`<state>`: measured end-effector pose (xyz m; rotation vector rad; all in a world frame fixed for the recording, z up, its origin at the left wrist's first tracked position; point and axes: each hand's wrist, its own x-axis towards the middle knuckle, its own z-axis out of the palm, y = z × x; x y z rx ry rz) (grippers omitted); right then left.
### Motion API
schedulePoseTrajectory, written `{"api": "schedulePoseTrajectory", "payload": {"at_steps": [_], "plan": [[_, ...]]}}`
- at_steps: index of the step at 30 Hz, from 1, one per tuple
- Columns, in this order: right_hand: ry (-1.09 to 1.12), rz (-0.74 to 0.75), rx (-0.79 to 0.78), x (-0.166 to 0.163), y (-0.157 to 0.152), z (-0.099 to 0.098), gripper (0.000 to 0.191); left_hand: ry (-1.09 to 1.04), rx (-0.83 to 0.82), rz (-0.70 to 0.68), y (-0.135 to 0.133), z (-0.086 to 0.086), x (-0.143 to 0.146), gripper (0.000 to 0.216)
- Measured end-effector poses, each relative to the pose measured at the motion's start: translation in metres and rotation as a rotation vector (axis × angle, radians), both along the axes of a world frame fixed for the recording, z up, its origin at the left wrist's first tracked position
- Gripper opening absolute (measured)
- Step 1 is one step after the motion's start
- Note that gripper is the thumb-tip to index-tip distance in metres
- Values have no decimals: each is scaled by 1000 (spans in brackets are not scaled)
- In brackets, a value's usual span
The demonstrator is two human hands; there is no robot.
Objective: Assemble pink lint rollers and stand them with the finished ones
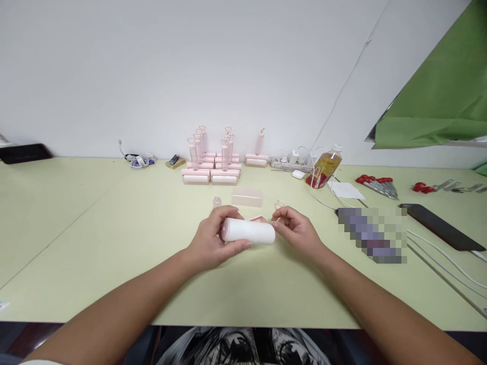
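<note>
My left hand (215, 238) is wrapped round a white lint roller (249, 231), thumb below and fingers above; a pink end cap shows at its left. The roller lies about level above the table. At its right end is my right hand (297, 230), thumb and fingers pinched together; what lies between them is too small to make out. Behind the roller a pink plastic piece (258, 219) is partly hidden. Just beyond are a pale pink cover (247, 197), a clear pink handle piece (216, 202) and small pink parts (280, 204).
Several pink lint rollers (196, 175) with upright handles stand by the wall. To their right are a power strip (291, 165), a tilted bottle of amber liquid (324, 166) and white cables. Red-handled tools (376, 185) and a black phone (441, 226) lie farther right.
</note>
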<state>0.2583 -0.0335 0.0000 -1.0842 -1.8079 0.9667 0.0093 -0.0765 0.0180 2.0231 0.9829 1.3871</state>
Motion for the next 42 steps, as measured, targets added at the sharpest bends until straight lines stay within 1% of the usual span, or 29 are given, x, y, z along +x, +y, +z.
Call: {"api": "schedulePoseTrajectory", "payload": {"at_steps": [1, 2, 5, 7, 11, 16, 19, 23, 25, 28, 30, 33, 35, 37, 40, 42], "plan": [[-102, -70, 86, 3, 3, -1, 24, -96, -23, -1, 1, 0, 0, 52], [-195, -90, 146, 4, 6, -3, 23, -189, -45, -9, 2, 0, -1, 52], [-383, 17, 211, 4, 11, -8, 36, -404, -94, 8, 5, 3, -2, 49], [-450, 77, 215, 1, 13, -10, 42, -471, -118, 39, 6, 5, -3, 46], [-544, 85, 211, -4, 17, -8, 38, -515, -175, 54, 7, 8, -3, 41], [-533, 65, 204, -2, 16, -3, 31, -507, -286, 55, 5, 11, -1, 46], [-550, 70, 205, -1, 15, -3, 33, -528, -345, 40, 5, 11, 0, 48], [-586, 98, 236, 0, 14, -4, 32, -587, -468, 39, 5, 14, 0, 40], [-584, 100, 222, 1, 14, -3, 29, -607, -520, 27, 6, 17, 0, 39], [-493, 132, 148, 5, 15, -1, 30, -644, -521, 4, 6, 22, 0, 40], [-319, 156, 47, 9, 16, 0, 30, -674, -498, 19, 7, 26, 0, 41], [13, 195, -173, 11, 15, 0, 35, -695, -497, 64, 7, 28, 0, 40], [176, 253, -318, 9, 12, -1, 40, -692, -520, 92, 7, 27, 1, 40], [287, 331, -448, 2, 4, -1, 44, -679, -544, 103, 6, 23, 2, 42], [410, 439, -610, -11, -8, -1, 47, -651, -560, 65, 4, 17, 5, 44], [464, 458, -676, -19, -15, -1, 46, -625, -568, 34, 3, 14, 6, 45]]}}
